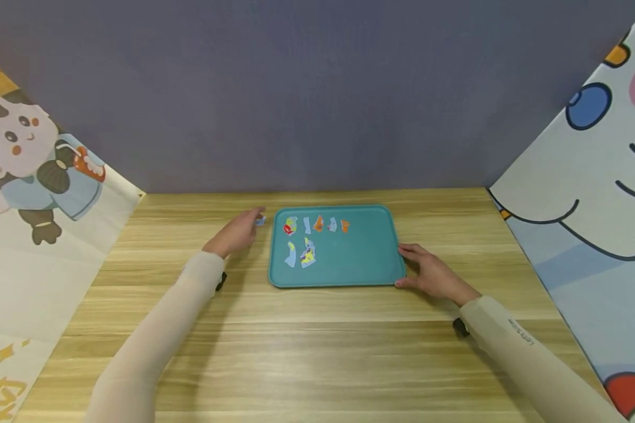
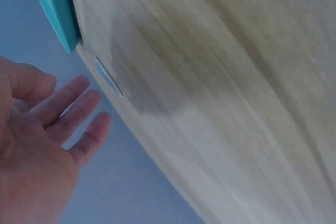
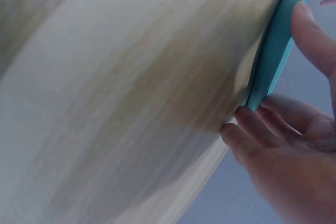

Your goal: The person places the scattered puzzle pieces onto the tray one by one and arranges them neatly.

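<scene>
A teal tray (image 1: 357,258) lies on the wooden table, with several small, irregular printed pieces on its left and upper part. Among them are a red-and-yellow piece (image 1: 290,226), an orange piece (image 1: 318,224) and a larger yellow-and-purple piece (image 1: 308,253). Left of the tray, a flat light-blue piece (image 1: 261,221) lies on the table. Over it hovers my left hand (image 1: 239,230), fingers spread and holding nothing; the left wrist view shows a gap between fingertips and piece (image 2: 108,76). My right hand (image 1: 430,275) grips the tray's near right corner, thumb on the near edge, fingers along the right side.
The wooden table (image 1: 317,352) stretches in front of the tray. Behind it rises a grey-blue panel (image 1: 317,100). Panels with cartoon prints stand at the left (image 1: 42,235) and right (image 1: 550,252).
</scene>
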`<state>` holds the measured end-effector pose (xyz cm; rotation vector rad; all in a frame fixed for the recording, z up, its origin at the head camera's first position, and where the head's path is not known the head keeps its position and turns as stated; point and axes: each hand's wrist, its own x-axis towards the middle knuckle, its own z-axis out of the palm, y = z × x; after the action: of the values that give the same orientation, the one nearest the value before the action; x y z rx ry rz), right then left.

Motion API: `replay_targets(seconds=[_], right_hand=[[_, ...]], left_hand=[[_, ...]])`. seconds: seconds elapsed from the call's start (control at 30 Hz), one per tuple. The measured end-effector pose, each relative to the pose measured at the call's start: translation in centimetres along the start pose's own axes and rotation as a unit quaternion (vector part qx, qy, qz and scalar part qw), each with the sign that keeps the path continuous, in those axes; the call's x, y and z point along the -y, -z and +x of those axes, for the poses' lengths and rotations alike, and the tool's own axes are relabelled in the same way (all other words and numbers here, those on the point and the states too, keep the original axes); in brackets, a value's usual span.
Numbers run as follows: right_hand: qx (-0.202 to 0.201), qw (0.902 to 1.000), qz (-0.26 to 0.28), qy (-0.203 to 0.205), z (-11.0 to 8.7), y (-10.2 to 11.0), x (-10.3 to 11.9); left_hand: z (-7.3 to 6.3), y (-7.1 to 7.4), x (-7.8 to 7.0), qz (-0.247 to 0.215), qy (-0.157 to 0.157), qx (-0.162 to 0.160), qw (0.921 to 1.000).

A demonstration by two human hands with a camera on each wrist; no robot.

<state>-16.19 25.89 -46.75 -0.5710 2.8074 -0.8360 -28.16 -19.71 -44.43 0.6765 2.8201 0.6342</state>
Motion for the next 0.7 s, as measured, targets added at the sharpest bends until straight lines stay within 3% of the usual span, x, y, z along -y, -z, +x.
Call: replay_targets(seconds=[0.7], right_hand=[[-0.013,0.9998,0.001,0.016,0.11,0.01,-0.05]], left_hand=[[-0.45,0.04,0.2,0.005,0.042,0.02,0.9989]])
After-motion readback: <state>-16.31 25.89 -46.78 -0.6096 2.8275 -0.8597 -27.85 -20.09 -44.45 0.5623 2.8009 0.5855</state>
